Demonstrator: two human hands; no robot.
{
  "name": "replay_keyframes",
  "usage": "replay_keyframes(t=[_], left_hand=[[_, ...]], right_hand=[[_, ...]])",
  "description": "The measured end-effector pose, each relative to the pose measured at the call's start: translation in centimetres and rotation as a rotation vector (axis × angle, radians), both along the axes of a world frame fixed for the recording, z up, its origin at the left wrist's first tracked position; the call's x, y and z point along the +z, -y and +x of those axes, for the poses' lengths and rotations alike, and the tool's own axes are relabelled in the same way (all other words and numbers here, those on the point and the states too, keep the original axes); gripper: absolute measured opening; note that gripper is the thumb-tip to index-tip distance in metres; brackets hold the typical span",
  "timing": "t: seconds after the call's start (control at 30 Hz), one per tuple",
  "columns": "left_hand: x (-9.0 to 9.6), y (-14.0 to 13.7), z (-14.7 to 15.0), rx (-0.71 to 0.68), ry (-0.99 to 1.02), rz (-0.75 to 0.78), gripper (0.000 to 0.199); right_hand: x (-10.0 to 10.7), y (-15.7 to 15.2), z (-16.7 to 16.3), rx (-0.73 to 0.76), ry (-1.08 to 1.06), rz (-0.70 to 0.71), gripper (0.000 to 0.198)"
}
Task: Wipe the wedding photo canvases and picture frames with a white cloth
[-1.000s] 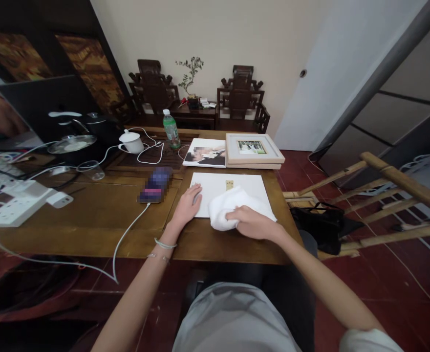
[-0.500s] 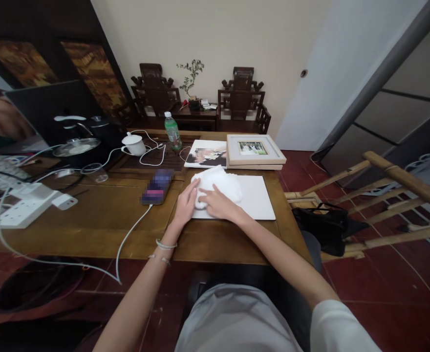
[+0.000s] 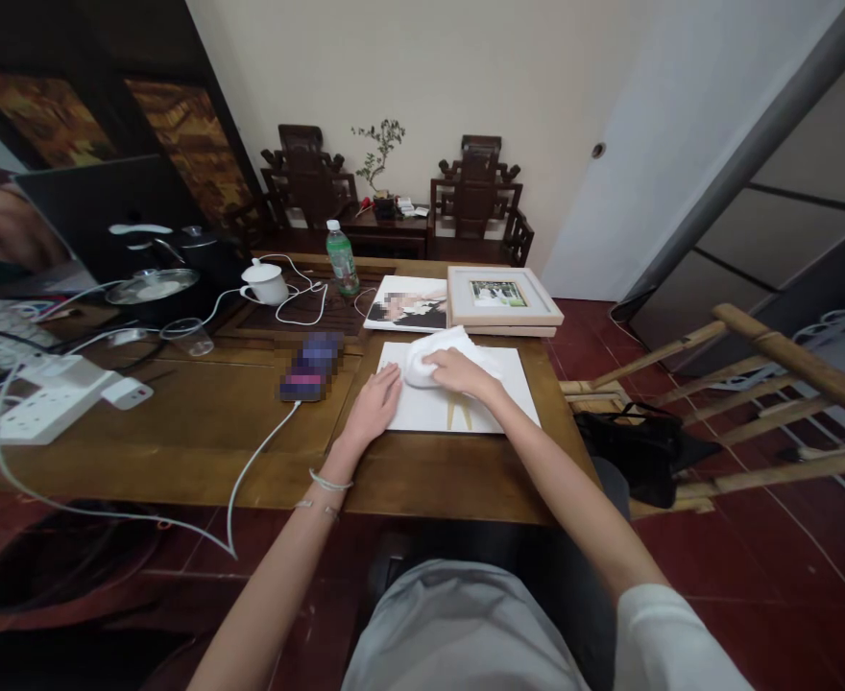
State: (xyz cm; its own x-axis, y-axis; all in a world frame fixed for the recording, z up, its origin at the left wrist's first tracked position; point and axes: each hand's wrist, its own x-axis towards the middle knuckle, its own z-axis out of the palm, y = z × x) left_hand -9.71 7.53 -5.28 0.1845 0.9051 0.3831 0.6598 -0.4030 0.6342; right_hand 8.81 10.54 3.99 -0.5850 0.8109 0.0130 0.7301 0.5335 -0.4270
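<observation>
A white board or panel (image 3: 422, 411) lies flat near the table's front edge, with tan marks showing on its lower part. My right hand (image 3: 464, 372) grips a bunched white cloth (image 3: 433, 347) and presses it on the board's upper middle. Part of the board is hidden under the cloth and the hand. At the board's left edge rests my left hand (image 3: 374, 407), open, its fingers stretched out flat.
Behind the board are a photo print (image 3: 408, 305) and stacked picture frames (image 3: 505, 297). Left of it, a phone (image 3: 308, 369) is on a charging cable. A green bottle (image 3: 343, 261), a lidded white cup (image 3: 265, 284), a power strip (image 3: 52, 403) and a laptop (image 3: 106, 206) stand further off.
The cloth has moved right in my right hand, uncovering the tan marks and the board's left part. My left hand has come off the cloth onto the board's edge.
</observation>
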Motion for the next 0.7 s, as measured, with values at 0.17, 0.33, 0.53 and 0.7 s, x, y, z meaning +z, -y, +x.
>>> replay_keyframes(t=[0.17, 0.33, 0.53, 0.7], left_hand=[[-0.1, -0.1, -0.2, -0.008, -0.049, 0.030, 0.042], [-0.3, -0.2, -0.4, 0.000, -0.048, 0.047, 0.040], [-0.7, -0.3, -0.3, -0.012, -0.020, 0.062, 0.039], [-0.6, -0.2, -0.3, -0.014, -0.001, 0.053, 0.038]], right_hand=[[-1.3, -2.5, -4.6, -0.087, -0.003, 0.052, 0.034], [-1.4, -3.3, -4.7, -0.109, -0.012, 0.056, 0.033], [-0.2, -3.5, 3.5, -0.237, -0.012, 0.058, 0.037], [-1.1, 0.0, 9.4, -0.299, -0.018, 0.108, 0.029]])
